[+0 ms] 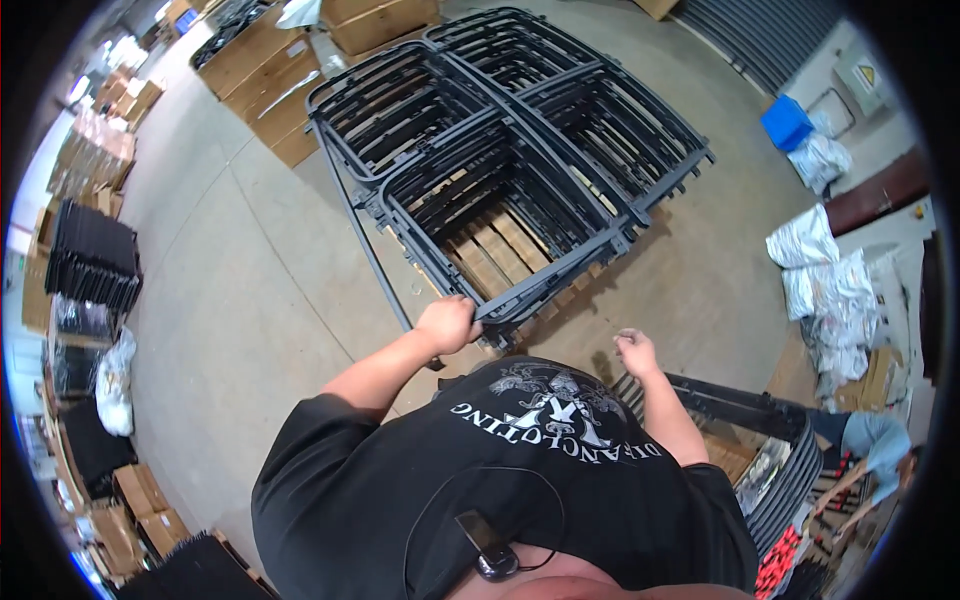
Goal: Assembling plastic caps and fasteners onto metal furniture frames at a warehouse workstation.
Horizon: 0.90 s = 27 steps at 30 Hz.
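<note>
Squeezing center frame (pixel 550 273) over grey floor (pixel 255 290) with left hand (pixel 449 325), loosely spreading right hand (pixel 636 353), barely seeing upper-left boxes (pixel 128 102).

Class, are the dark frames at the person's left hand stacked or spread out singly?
Stacked: the dark frames show in layers, one below another, above a slatted wooden pallet.

Whse/workshop: stacked dk frames (pixel 520 108) on pallet (pixel 500 247), cardbd boxes (pixel 262 85), concrete flr (pixel 250 260).
</note>
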{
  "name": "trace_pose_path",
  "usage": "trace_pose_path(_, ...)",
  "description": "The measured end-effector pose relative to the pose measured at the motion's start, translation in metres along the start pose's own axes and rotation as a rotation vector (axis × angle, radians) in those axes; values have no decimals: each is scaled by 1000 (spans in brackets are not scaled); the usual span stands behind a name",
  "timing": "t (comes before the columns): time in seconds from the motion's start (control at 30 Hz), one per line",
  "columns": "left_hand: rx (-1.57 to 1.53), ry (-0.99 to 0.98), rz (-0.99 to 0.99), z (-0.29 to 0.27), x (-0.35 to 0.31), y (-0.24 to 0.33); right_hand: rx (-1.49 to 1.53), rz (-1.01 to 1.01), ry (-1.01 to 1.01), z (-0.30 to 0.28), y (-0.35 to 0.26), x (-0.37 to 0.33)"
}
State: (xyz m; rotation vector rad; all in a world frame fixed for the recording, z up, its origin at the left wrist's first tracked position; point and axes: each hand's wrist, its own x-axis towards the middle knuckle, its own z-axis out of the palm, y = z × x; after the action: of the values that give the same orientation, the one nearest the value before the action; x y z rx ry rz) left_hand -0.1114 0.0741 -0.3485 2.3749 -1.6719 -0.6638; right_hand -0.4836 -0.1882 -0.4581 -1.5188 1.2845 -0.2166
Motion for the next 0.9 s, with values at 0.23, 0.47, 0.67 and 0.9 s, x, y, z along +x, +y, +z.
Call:
trace_pose_path(0.23, 107, -62, -174, 58, -7, -27, -45, 192, -305, 32, 0, 24)
trace_pose_path(0.47, 66, 213, -244, 54, -12, -18, 79, 129, -309, 7, -11, 68)
trace_pose_path(0.67, -35, 762, -811, 49, 10, -100, 138, -89, -182, 4, -94, 124)
trace_pose_path(0.9, -702, 475, -1180, 119, 45, -166, -355, -314, 47, 66, -219, 228)
